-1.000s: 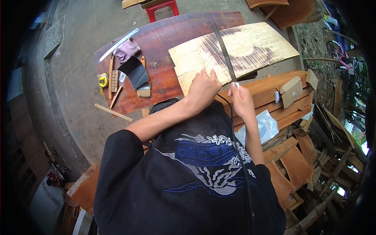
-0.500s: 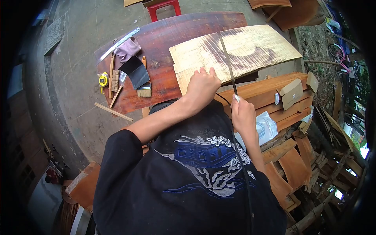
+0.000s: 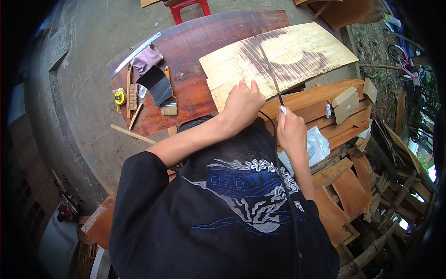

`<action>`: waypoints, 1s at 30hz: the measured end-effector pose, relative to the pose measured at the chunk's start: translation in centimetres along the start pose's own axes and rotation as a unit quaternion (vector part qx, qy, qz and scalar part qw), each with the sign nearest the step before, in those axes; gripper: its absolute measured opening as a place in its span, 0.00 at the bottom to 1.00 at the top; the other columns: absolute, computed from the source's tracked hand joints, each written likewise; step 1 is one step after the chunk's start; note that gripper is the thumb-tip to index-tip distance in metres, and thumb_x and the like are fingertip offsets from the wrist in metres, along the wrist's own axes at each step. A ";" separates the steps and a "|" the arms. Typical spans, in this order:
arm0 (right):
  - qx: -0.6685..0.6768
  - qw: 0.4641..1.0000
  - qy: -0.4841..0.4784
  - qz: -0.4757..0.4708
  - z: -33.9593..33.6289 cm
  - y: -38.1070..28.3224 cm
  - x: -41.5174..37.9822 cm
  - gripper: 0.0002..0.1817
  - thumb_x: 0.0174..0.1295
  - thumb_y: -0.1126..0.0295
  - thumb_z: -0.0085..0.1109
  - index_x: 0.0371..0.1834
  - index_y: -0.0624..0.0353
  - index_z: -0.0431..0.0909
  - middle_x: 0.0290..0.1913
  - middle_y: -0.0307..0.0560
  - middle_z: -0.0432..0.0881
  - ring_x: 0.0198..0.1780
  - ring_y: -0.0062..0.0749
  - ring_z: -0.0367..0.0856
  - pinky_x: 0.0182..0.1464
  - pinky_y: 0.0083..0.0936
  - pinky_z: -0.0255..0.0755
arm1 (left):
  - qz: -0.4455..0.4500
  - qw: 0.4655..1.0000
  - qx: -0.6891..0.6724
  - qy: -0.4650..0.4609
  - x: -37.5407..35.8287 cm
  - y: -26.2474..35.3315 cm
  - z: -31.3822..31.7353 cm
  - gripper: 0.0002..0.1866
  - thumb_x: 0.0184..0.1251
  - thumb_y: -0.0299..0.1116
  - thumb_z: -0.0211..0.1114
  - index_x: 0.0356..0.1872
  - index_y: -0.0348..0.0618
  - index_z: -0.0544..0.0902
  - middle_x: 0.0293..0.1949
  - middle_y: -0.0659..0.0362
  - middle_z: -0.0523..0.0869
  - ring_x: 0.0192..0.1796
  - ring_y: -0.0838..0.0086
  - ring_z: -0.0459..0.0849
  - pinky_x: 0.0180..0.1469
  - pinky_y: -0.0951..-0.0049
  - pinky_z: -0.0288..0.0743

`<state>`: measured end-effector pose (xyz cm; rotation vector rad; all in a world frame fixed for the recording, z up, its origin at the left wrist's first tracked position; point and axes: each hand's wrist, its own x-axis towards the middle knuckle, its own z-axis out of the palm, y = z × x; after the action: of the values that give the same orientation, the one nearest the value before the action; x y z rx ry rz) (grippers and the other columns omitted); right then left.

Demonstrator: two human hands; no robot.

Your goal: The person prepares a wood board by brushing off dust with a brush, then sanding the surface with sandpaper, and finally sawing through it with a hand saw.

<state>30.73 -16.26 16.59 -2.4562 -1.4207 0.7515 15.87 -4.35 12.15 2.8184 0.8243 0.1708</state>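
A pale wooden board [image 3: 223, 69] with dark purplish streaks lies across the reddish-brown wooden table [image 3: 186, 104], its right part jutting past the table. My left hand [image 3: 244, 102] is closed on the board's near edge, fingertips on the upper face. To its right, my right hand [image 3: 291, 128] is wrapped round the near end of a long, narrow dark tool [image 3: 269, 67]. This tool looks like a saw seen edge-on and reaches across the board, away from me. My fingers hide its handle.
On the table's left are a tape measure [image 3: 120, 96], a brush [image 3: 169, 108], a black bent sheet [image 3: 157, 86], a cloth [image 3: 147, 57] and a metal ruler [image 3: 136, 55]. Brown planks [image 3: 316, 100] are stacked at right. A red stool [image 3: 189, 9] stands beyond. A black cord [image 3: 287, 190] hangs before me.
The view has shifted slightly, so the table and board appear a little higher. Both hands keep their holds, and the tool still crosses the board at nearly the same place.
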 end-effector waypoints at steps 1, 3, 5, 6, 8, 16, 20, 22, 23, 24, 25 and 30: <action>-0.013 1.000 -0.010 0.005 -0.2 0.2 -0.6 0.18 0.81 0.63 0.51 0.41 0.67 0.83 0.34 0.74 0.85 0.41 0.75 0.85 0.44 0.63 0.76 | -0.010 1.000 0.008 0.010 0.0 0.0 0.1 0.25 0.54 0.26 0.66 0.53 0.17 0.83 0.30 0.39 0.88 0.28 0.55 0.91 0.30 0.63 0.85; -0.026 0.999 -0.023 0.009 -0.4 -0.1 -0.3 0.16 0.80 0.63 0.52 0.43 0.67 0.83 0.34 0.73 0.85 0.41 0.75 0.85 0.45 0.63 0.76 | -0.029 0.999 0.021 0.027 -0.4 0.5 0.6 0.25 0.55 0.26 0.66 0.53 0.17 0.83 0.30 0.39 0.88 0.28 0.55 0.91 0.30 0.63 0.85; 0.013 0.999 -0.029 0.009 -0.3 0.2 0.8 0.16 0.80 0.63 0.53 0.43 0.66 0.83 0.34 0.72 0.86 0.41 0.73 0.86 0.46 0.63 0.76 | -0.046 0.999 -0.006 0.019 -0.6 0.4 0.5 0.25 0.56 0.26 0.66 0.54 0.17 0.83 0.31 0.39 0.88 0.29 0.55 0.92 0.30 0.63 0.86; 0.022 0.999 -0.024 0.003 -0.2 0.4 0.1 0.16 0.80 0.63 0.53 0.43 0.66 0.83 0.33 0.71 0.86 0.41 0.73 0.86 0.45 0.62 0.76 | -0.053 0.998 -0.017 0.020 -0.2 0.0 0.3 0.25 0.56 0.26 0.66 0.54 0.18 0.83 0.32 0.39 0.89 0.30 0.54 0.92 0.30 0.63 0.86; 0.042 0.999 -0.013 -0.020 0.1 0.8 -1.0 0.16 0.80 0.63 0.52 0.42 0.65 0.83 0.33 0.69 0.86 0.41 0.72 0.86 0.45 0.61 0.76 | -0.047 0.999 -0.018 -0.019 0.1 -0.3 -0.7 0.24 0.57 0.26 0.66 0.55 0.19 0.83 0.33 0.40 0.89 0.32 0.55 0.93 0.30 0.63 0.85; 0.079 0.997 0.008 -0.023 -0.3 0.4 -1.2 0.19 0.82 0.65 0.51 0.34 0.67 0.81 0.27 0.63 0.83 0.34 0.64 0.86 0.39 0.50 0.75 | -0.071 0.997 -0.009 -0.006 0.2 -0.7 0.1 0.24 0.57 0.25 0.66 0.56 0.22 0.84 0.34 0.42 0.89 0.34 0.54 0.93 0.31 0.61 0.86; 0.024 1.000 -0.008 0.012 0.1 0.9 -2.1 0.19 0.82 0.66 0.50 0.35 0.68 0.81 0.30 0.65 0.84 0.37 0.67 0.86 0.41 0.53 0.75 | -0.059 0.998 0.007 0.000 0.0 -0.1 0.0 0.23 0.55 0.25 0.68 0.53 0.21 0.85 0.33 0.41 0.89 0.36 0.54 0.93 0.34 0.62 0.87; 0.033 0.999 -0.011 0.008 0.7 0.3 0.6 0.17 0.81 0.64 0.50 0.41 0.66 0.83 0.33 0.70 0.85 0.40 0.72 0.86 0.44 0.60 0.76 | -0.072 0.996 0.000 0.050 -0.3 0.9 0.9 0.21 0.50 0.23 0.71 0.47 0.20 0.88 0.31 0.42 0.90 0.40 0.54 0.94 0.39 0.62 0.88; 0.035 0.999 -0.013 0.003 0.7 0.2 1.7 0.16 0.81 0.63 0.51 0.44 0.65 0.83 0.35 0.73 0.86 0.42 0.75 0.86 0.46 0.64 0.76 | -0.067 0.997 -0.009 0.027 -0.4 1.3 0.9 0.21 0.50 0.23 0.71 0.47 0.20 0.88 0.31 0.42 0.90 0.40 0.54 0.94 0.39 0.62 0.88; 0.018 1.000 -0.015 0.003 0.7 0.1 1.9 0.17 0.81 0.63 0.51 0.44 0.65 0.83 0.35 0.73 0.86 0.42 0.75 0.85 0.47 0.64 0.76 | -0.064 0.998 -0.014 0.005 -0.2 1.3 0.4 0.20 0.50 0.23 0.71 0.46 0.21 0.88 0.31 0.42 0.90 0.40 0.54 0.94 0.40 0.62 0.89; 0.017 1.000 -0.019 0.004 0.6 0.4 1.2 0.17 0.81 0.63 0.50 0.44 0.65 0.83 0.35 0.73 0.86 0.42 0.74 0.85 0.47 0.64 0.76 | -0.059 0.998 -0.017 -0.015 0.0 1.1 0.0 0.20 0.50 0.23 0.71 0.46 0.21 0.88 0.31 0.43 0.90 0.40 0.53 0.94 0.40 0.62 0.89; 0.039 0.999 -0.036 -0.001 -0.5 1.3 -1.0 0.16 0.80 0.63 0.52 0.44 0.65 0.83 0.35 0.73 0.86 0.43 0.74 0.86 0.47 0.64 0.76 | -0.058 0.998 -0.002 0.002 -0.2 0.6 0.5 0.24 0.58 0.27 0.66 0.56 0.21 0.84 0.33 0.39 0.89 0.32 0.54 0.93 0.31 0.62 0.86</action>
<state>31.55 -17.78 16.76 -2.3920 -1.3910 0.8844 16.12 -5.00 11.83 2.7583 0.9837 0.1601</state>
